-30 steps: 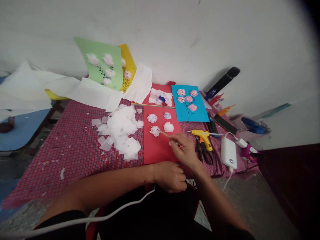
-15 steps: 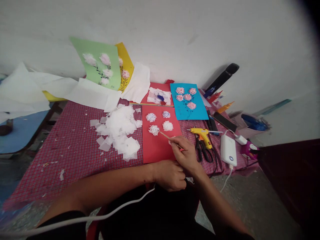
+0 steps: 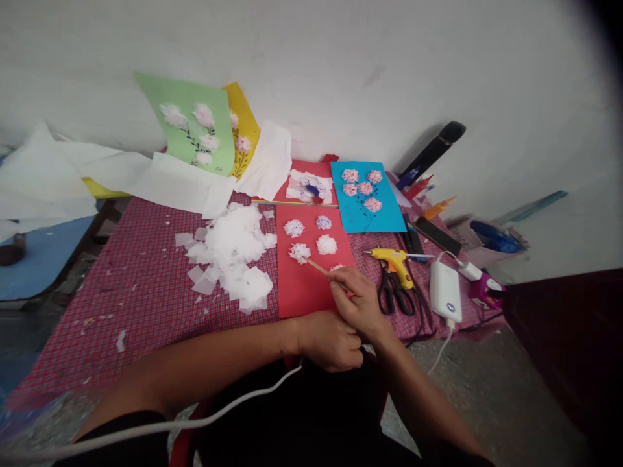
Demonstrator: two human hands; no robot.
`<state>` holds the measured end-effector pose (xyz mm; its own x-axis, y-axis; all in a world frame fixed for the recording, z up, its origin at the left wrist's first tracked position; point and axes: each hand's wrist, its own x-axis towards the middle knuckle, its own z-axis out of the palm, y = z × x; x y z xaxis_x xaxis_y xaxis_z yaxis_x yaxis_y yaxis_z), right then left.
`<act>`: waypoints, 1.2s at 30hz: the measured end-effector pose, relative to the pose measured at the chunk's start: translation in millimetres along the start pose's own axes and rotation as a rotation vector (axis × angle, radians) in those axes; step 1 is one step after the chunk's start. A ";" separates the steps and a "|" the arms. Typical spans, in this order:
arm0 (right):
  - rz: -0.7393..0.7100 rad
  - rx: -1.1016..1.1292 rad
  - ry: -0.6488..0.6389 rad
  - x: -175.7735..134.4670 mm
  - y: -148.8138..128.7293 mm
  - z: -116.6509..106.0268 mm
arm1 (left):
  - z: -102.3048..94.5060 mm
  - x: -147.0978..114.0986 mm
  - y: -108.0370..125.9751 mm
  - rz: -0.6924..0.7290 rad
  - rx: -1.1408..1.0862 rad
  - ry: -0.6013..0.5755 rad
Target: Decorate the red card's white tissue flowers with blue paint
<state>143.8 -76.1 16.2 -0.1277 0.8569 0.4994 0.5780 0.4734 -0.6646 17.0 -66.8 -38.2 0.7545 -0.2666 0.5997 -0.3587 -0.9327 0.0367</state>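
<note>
Your stick (image 3: 318,266) has shifted down-left, right hand (image 3: 358,299) gripping it, shaft slanting up-left to the lower-left flower (image 3: 298,251), left hand (image 3: 331,340) curled closed

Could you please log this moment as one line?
Right hand: gripping wooden stick, tip at lower-left tissue flower | Left hand: curled beside right wrist | Nearby: hot glue gun, scissors

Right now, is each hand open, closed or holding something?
Left hand: curled closed; cannot tell whether it holds anything.
Right hand: closed, holding a thin stick.
</note>
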 end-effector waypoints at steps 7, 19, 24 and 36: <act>0.015 0.012 -0.030 0.5 7.1 5.1 | 0.7 0.1 0.5 -0.022 -0.004 -0.078; 0.004 0.005 -0.015 0.1 9.7 0.2 | -0.8 0.0 1.8 -0.014 0.019 -0.011; 0.016 0.001 0.024 -1.8 12.2 -3.6 | -1.3 -0.3 1.1 -0.012 0.026 -0.029; 0.044 0.008 0.056 -5.8 9.1 -5.7 | -0.8 0.0 1.8 -0.038 0.011 -0.036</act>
<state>154.4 -77.9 10.4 -0.0573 0.8642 0.4998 0.5755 0.4377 -0.6908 15.9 -68.3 -37.5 0.7871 -0.2390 0.5686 -0.3230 -0.9451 0.0498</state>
